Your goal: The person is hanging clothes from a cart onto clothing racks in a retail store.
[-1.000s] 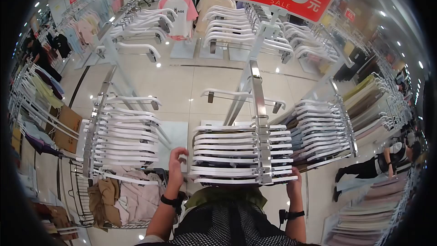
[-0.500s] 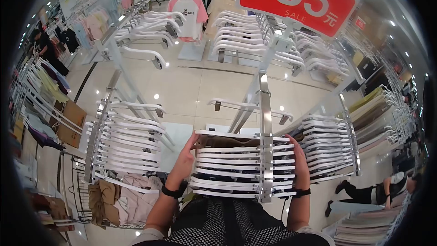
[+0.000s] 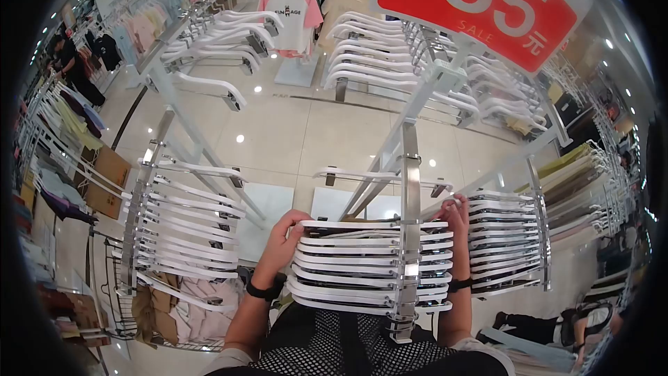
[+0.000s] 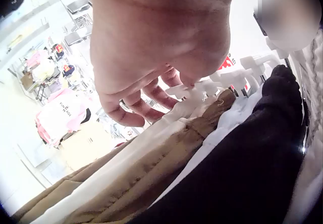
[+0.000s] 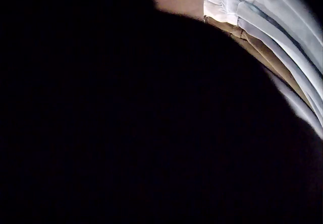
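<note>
White hangers (image 3: 348, 282) with garments hang in a row on the central metal rail (image 3: 410, 251). At their left end, my left hand (image 3: 284, 242) pinches the end of a far white hanger. In the left wrist view, the left hand (image 4: 159, 42) has its thumb at a hanger clip and its fingers bent over the far side, above white and brown garments (image 4: 166, 168). My right hand (image 3: 457, 219) is at the right end of the far hangers, fingers bent; its contact is unclear. Dark cloth covers most of the right wrist view, beside pale and brown garments (image 5: 267, 47).
Hanger rows stand on a left rail (image 3: 142, 216) and a right rail (image 3: 539, 223). A wire basket (image 3: 122, 306) of clothes is at lower left. A red sale sign (image 3: 480, 7) rises ahead. One lone hanger (image 3: 376, 175) hangs farther along the central rail. A person (image 3: 539, 327) is at lower right.
My left hand has come up to the far hangers' left end. The right hand has moved up from the near hangers to the far ones. The far garments, spread half a second ago, sit closer together.
</note>
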Tool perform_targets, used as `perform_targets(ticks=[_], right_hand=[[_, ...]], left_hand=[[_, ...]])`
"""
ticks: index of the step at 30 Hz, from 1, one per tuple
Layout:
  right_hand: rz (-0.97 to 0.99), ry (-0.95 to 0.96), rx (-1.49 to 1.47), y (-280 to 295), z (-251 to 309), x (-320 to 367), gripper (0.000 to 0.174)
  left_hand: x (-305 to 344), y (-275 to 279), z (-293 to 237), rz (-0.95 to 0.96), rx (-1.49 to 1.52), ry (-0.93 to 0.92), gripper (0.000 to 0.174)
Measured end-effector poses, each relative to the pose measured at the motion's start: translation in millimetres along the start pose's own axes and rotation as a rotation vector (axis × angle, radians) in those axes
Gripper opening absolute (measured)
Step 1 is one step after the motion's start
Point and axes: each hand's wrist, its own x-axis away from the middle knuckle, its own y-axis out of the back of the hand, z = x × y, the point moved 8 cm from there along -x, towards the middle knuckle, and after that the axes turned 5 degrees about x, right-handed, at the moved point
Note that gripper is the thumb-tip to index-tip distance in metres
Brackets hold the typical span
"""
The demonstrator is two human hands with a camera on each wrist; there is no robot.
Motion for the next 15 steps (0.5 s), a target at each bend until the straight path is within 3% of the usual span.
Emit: perform_targets(ticks=[2, 5, 9, 15], right_hand=[[-0.047, 0.017, 0.153, 2, 11, -6, 0.053], [-0.025, 0.022, 0.326, -14, 30, -13, 0.059], [0.034, 0.019, 0.295, -6, 25, -25, 0.059], [0.030, -0.002, 0.330, 12, 1, -34, 0.045]], left_hand=[[-5, 2, -9, -0.001, -0.081, -0.078, 0.018], [-8, 5, -8, -0.001, -0.098, -0.100, 0.016], [-8, 5, -8, -0.010, -0.084, -0.114, 0.016], [-3, 5, -4, 0.014, -0.101, -0.082, 0.022]])
